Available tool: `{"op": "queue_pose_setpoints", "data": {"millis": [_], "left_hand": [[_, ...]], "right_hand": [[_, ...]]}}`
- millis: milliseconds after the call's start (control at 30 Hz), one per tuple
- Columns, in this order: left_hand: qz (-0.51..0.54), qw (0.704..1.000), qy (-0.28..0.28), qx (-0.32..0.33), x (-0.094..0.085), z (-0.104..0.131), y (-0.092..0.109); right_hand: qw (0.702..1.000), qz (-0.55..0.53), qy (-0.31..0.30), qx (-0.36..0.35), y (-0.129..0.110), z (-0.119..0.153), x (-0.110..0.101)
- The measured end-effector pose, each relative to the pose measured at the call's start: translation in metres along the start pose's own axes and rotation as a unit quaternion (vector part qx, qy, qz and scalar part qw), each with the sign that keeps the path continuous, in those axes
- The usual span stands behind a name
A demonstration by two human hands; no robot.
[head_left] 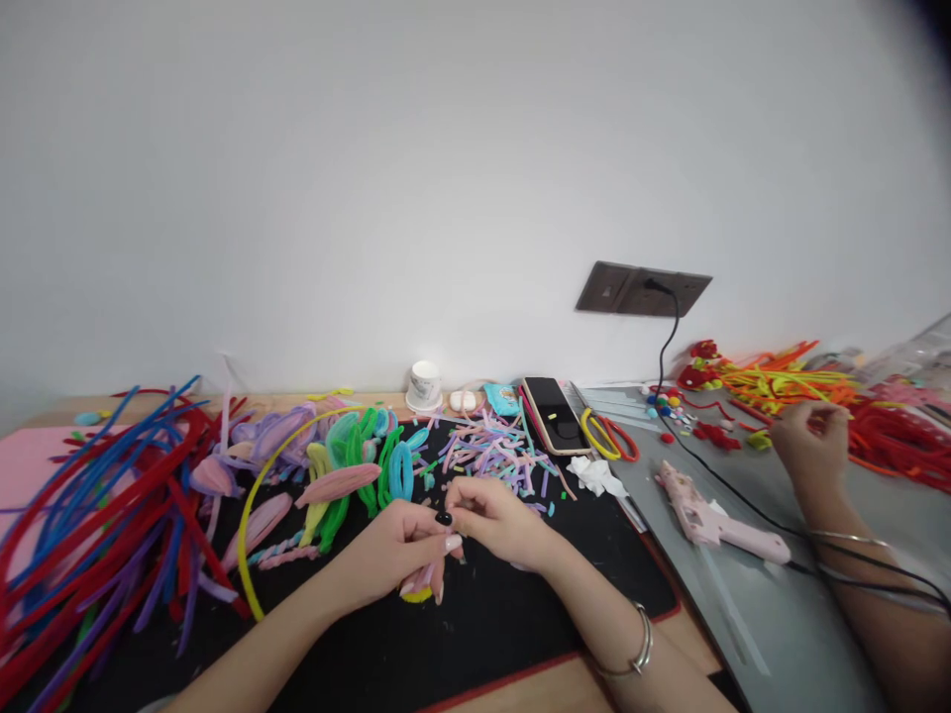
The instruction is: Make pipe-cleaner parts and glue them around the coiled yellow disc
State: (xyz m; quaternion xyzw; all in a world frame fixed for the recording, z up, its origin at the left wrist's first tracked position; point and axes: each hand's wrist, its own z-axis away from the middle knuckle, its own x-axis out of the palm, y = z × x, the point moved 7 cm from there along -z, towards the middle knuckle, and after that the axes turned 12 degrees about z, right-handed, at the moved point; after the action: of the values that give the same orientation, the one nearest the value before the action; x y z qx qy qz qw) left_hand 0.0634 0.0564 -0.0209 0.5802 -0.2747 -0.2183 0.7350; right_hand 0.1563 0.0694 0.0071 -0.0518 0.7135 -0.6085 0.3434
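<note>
Apparently pinching a yellow piece (417,595) in left hand (401,550), with right hand (497,520) pinched shut, contents unclear; beside bent loops (401,471), with stems (126,475) unshaped at tabletop's (546,693) left.

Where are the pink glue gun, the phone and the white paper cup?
pink glue gun (747,538): head view, on its handle
phone (554,404): head view, on its dark screen
white paper cup (425,382): head view, on its side wall

Fuzzy pipe cleaners (178,495), matt black mat (512,614), glossy phone (554,414), smooth metal bracelet (643,644).
</note>
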Motion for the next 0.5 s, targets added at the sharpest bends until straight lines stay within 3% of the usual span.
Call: {"op": "queue_pose_setpoints", "data": {"millis": [167,300,500], "left_hand": [[-0.086,0.995,0.037,0.037,-0.002,0.001,0.013],[-0.176,0.974,0.078,0.122,-0.004,0.002,0.030],[-0.218,0.961,0.081,0.147,-0.002,0.004,0.035]], "right_hand": [[0.992,0.117,0.014,-0.048,-0.007,0.002,-0.002],[0.988,0.142,0.045,-0.051,-0.008,0.003,-0.005],[0.986,0.147,0.059,-0.055,-0.009,0.004,-0.007]]}}
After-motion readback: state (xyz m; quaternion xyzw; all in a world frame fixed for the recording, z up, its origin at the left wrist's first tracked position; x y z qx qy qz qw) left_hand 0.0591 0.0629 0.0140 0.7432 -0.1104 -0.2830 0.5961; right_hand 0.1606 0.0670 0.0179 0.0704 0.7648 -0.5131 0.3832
